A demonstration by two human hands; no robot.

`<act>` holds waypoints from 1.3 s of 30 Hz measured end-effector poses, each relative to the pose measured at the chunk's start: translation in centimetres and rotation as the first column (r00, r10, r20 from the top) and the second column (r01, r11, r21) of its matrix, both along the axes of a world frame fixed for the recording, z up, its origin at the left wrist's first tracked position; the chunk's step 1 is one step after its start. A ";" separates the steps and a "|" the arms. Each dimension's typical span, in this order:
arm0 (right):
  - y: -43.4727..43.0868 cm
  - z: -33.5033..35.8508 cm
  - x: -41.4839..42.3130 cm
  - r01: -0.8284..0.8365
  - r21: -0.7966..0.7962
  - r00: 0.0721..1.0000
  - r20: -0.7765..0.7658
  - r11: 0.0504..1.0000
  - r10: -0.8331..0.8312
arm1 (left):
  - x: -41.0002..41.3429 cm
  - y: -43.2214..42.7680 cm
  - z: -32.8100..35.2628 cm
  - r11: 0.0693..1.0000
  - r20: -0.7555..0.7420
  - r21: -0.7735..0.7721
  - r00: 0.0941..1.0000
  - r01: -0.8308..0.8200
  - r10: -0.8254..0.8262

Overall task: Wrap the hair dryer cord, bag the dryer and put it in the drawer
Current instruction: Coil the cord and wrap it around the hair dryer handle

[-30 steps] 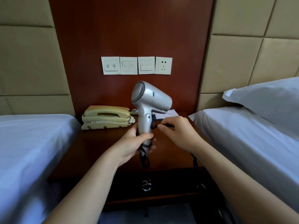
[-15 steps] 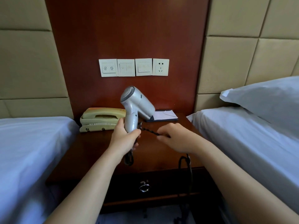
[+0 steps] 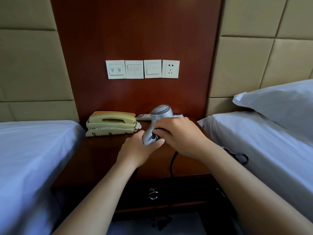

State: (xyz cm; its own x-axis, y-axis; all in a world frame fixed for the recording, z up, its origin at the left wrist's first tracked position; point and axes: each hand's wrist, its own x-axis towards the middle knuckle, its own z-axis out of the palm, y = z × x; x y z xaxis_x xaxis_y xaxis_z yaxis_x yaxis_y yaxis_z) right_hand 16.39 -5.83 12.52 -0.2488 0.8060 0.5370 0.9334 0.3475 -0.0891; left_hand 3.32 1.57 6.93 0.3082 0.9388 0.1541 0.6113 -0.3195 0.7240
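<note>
Plainly at the first step, cord-wrapping, with bagging and stowing not yet begun. Dryer (image 3: 160,116) held above the nightstand (image 3: 101,158), grille end up toward the wall, handle slanting down toward the wearer, near the phone (image 3: 111,123) but apart from it. Left hand (image 3: 137,150) curled round the low end of the handle from beneath, thumb laid across its front; forearm coming in from the low left, wrist fairly straight. Right hand (image 3: 181,136) arched over the handle from the right, knuckles up, fingers curled in and seemingly pinching the black cord (image 3: 172,160) against the handle, with a dark turn visible just beside the fingertips. Below that hand, cord dropping past the nightstand's front edge, and a further loop lying on the edge of the right bed (image 3: 254,133) beyond the forearm; plug end not to be made out. Much slack unwound, so likely several more turns needed: carry the cord round the handle with the right hand, taut, left grip steady, each turn laid beside the last, then tuck the plug. Risk of loops sliding off the tapered handle on any loss of tension. No bag in view. Drawer (image 3: 177,189) shut beneath the top, ring pull (image 3: 153,195) hanging at its centre; one hand to be freed for it later.
</note>
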 end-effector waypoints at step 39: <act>1.1 0.2 5.3 0.162 -0.291 0.935 -0.260 0.943 -0.241 | 0.7 -0.8 -0.7 0.962 0.100 -0.079 0.963 0.260 -0.251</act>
State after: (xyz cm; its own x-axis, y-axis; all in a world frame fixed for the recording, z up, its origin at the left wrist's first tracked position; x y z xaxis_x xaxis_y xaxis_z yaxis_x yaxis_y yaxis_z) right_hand 21.64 -4.75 12.76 0.0676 0.9434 0.3247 0.9009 0.0821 -0.4261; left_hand 4.05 0.77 6.19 0.5286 0.8418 0.1095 0.4500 -0.3872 0.8047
